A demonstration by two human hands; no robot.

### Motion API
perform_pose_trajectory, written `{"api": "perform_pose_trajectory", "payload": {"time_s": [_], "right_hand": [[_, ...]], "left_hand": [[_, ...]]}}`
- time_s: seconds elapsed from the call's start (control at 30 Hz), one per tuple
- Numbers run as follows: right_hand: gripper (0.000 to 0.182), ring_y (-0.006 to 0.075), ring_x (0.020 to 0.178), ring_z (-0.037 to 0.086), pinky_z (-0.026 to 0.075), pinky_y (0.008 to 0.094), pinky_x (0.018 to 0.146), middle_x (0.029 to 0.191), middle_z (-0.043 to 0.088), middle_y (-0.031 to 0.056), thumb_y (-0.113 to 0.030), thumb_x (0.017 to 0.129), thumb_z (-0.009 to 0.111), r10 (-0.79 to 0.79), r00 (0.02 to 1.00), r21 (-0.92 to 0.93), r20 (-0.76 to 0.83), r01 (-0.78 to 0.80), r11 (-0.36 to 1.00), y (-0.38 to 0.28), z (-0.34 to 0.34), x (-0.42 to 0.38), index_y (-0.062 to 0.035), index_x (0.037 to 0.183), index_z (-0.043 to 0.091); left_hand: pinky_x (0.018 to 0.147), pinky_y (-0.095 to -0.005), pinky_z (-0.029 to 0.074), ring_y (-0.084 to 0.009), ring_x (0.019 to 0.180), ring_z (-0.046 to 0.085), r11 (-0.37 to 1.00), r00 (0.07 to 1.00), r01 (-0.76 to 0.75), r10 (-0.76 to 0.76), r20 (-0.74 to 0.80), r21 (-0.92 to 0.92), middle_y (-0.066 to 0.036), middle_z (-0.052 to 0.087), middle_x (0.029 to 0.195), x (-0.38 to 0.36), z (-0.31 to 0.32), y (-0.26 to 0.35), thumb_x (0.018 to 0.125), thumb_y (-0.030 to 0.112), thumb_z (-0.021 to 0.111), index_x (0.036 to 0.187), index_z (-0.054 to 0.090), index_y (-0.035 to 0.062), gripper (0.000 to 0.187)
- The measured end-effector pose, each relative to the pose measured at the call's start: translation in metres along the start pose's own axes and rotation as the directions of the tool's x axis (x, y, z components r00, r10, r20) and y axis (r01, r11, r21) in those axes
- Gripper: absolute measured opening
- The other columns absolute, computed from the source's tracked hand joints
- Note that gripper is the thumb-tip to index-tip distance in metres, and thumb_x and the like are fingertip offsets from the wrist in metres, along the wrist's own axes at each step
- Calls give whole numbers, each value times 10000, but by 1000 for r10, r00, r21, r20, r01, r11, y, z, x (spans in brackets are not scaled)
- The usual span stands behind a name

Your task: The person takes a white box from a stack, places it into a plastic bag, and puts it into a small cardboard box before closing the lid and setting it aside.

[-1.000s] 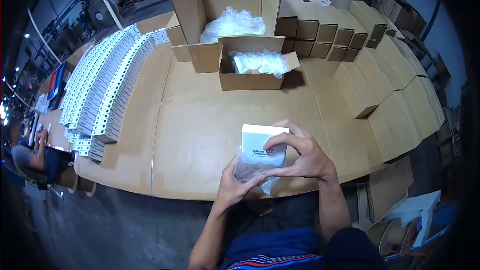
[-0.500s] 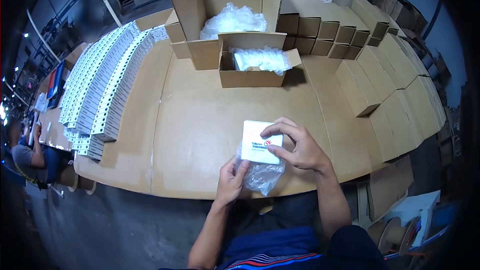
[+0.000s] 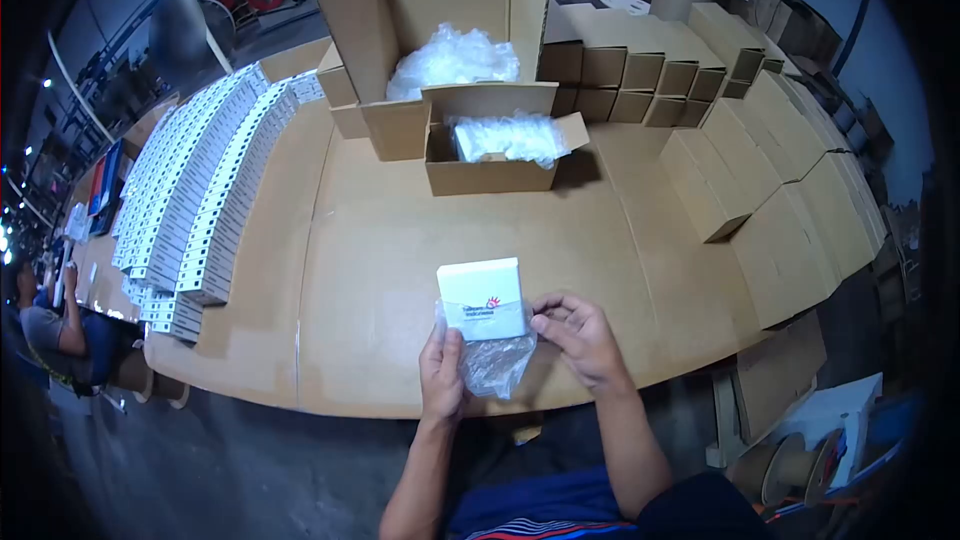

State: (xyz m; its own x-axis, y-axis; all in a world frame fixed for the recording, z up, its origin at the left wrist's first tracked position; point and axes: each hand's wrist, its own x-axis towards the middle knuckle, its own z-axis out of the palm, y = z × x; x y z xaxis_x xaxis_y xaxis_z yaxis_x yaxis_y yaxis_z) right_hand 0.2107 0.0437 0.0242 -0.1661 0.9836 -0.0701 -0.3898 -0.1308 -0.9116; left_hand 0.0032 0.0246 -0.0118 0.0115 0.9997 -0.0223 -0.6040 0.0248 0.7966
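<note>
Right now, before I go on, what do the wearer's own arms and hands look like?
The left hand and right hand are ungloved, with no watch or cable visible on the wrists. Both forearms are bare. A dark navy sleeve shows on the right arm; the left sleeve is out of view.

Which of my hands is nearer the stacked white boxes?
Left. Your left hand is right of the stacked white boxes, apart from them; your right hand is farther right, also apart.
</note>
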Motion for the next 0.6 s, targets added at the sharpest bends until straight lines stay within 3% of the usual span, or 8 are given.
{"api": "perform_pose_trajectory", "payload": {"time_s": [0.07,0.2,0.3,0.4,0.5,0.6], "right_hand": [[197,115,939,671,558,260,896,1030,707,68,4,961,712,-79,996,48,-49,82,995,8,7,-3,65,1140,659],[149,99,943,657,553,237,876,1030,705,68,34,977,675,-125,991,-57,-56,122,991,3,3,-1,63,1122,673],[128,112,960,639,519,250,886,1035,684,62,15,989,648,-135,991,-116,-11,133,984,-7,5,0,40,1114,661],[154,115,1028,638,522,260,933,1147,674,81,18,1037,572,-231,970,-175,82,242,954,3,-3,7,52,1182,608],[118,144,1106,621,494,299,995,1201,657,104,-11,1060,532,-218,968,-210,126,240,948,-1,-3,10,20,1166,573],[82,174,1161,608,468,336,1041,1240,642,134,-33,1072,502,-335,914,-144,227,372,917,-5,5,21,-5,1127,556]], "left_hand": [[1075,-350,465,-179,1235,588,1000,998,8,-8,59,10,-126,620,1353,1,-8,-3,1123,232,474,1480,467,-66,465],[1088,-339,436,-176,1248,571,983,990,-80,58,130,166,-127,627,1356,3,-14,-5,1129,235,458,1459,499,-79,457],[1092,-335,425,-184,1259,563,960,987,-93,54,149,265,-126,633,1360,1,-17,-2,1133,244,445,1447,517,-84,459],[1110,-347,418,-199,1285,550,923,980,-105,32,198,370,-124,611,1398,3,-17,8,1137,251,427,1471,496,-69,468],[1131,-370,410,-228,1315,539,957,974,-96,33,226,273,-152,579,1441,8,-15,11,1139,256,411,1528,433,-49,495],[1148,-391,403,-255,1337,530,929,961,-177,92,261,324,-186,558,1460,13,-5,20,1139,261,404,1575,357,-39,532]]}}
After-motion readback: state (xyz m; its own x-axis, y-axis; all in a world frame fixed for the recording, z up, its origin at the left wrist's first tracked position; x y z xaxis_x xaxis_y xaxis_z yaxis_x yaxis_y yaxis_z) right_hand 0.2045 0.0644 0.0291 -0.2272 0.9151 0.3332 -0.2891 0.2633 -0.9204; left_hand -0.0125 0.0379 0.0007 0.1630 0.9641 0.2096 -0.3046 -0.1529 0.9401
